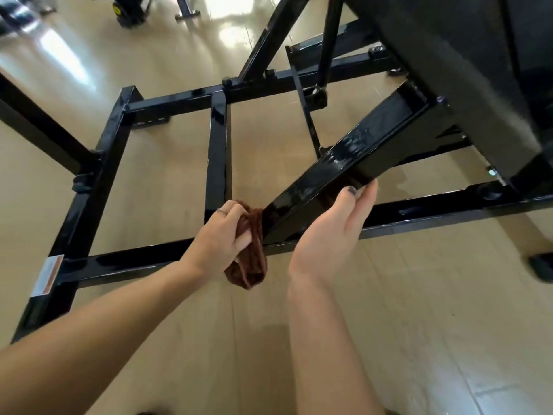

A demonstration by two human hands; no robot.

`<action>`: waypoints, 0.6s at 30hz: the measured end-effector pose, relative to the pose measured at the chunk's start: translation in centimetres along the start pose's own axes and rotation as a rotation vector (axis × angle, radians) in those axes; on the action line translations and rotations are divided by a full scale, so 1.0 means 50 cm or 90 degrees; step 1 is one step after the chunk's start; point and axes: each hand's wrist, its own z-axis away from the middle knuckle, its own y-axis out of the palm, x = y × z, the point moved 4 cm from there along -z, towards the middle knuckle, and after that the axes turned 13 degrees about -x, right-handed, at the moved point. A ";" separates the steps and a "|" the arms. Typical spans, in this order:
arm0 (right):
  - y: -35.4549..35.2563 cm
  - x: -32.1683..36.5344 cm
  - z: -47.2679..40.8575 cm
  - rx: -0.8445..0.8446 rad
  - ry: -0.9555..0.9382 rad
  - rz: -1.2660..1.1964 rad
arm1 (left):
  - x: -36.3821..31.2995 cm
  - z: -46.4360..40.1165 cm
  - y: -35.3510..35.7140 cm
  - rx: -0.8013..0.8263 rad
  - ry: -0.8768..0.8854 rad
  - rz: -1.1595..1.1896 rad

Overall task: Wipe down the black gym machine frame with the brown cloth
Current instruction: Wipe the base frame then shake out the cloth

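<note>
A glossy black gym machine frame [353, 154] of square steel tubes stands on the floor, with one slanted beam running down toward me. My left hand [220, 238] grips a bunched brown cloth [250, 253] and holds it against the left side of that beam's lower end. Part of the cloth hangs below the hand. My right hand [335, 232] rests against the beam's right side with straight fingers, thumb tip up near the beam's edge.
The frame's base rails [218, 151] form a grid on the shiny tan floor [167, 163]. A black padded part [449, 70] rises at the upper right. A warning sticker [49, 274] sits on the left rail. Other equipment [131, 10] stands far back.
</note>
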 end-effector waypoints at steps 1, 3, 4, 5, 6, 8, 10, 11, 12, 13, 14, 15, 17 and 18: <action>-0.001 -0.006 0.003 -0.008 -0.023 0.021 | 0.000 -0.002 -0.006 0.016 0.024 -0.016; -0.015 -0.021 0.022 -0.056 -0.072 0.071 | 0.000 -0.010 -0.010 0.043 0.037 -0.013; -0.021 -0.033 0.040 -0.083 -0.103 0.109 | 0.000 -0.015 -0.013 0.054 0.037 -0.013; -0.026 -0.043 0.063 -0.089 -0.159 0.158 | 0.005 -0.020 -0.015 0.062 0.044 -0.017; -0.027 -0.055 0.091 -0.067 -0.225 0.221 | 0.007 -0.022 -0.018 0.074 0.060 -0.032; -0.009 -0.083 0.144 0.036 -0.356 0.323 | 0.004 -0.019 -0.030 0.106 0.139 -0.082; 0.023 -0.101 0.166 0.141 -0.436 0.396 | 0.009 -0.009 -0.038 0.159 0.225 -0.129; 0.039 -0.103 0.162 0.170 -0.463 0.430 | 0.018 -0.004 -0.040 0.177 0.257 -0.138; 0.055 -0.101 0.153 0.184 -0.490 0.462 | 0.029 -0.003 -0.037 0.182 0.309 -0.165; 0.070 -0.096 0.141 0.189 -0.524 0.497 | 0.042 -0.003 -0.032 0.190 0.352 -0.186; 0.085 -0.092 0.131 0.199 -0.559 0.545 | 0.059 -0.005 -0.025 0.202 0.366 -0.193; 0.100 -0.093 0.120 0.216 -0.590 0.608 | 0.076 -0.012 -0.020 0.193 0.373 -0.181; 0.126 -0.107 0.101 0.286 -0.636 0.785 | 0.087 -0.020 -0.022 0.156 0.349 -0.081; 0.135 -0.117 0.092 0.333 -0.662 0.887 | 0.082 -0.020 -0.033 0.116 0.339 -0.026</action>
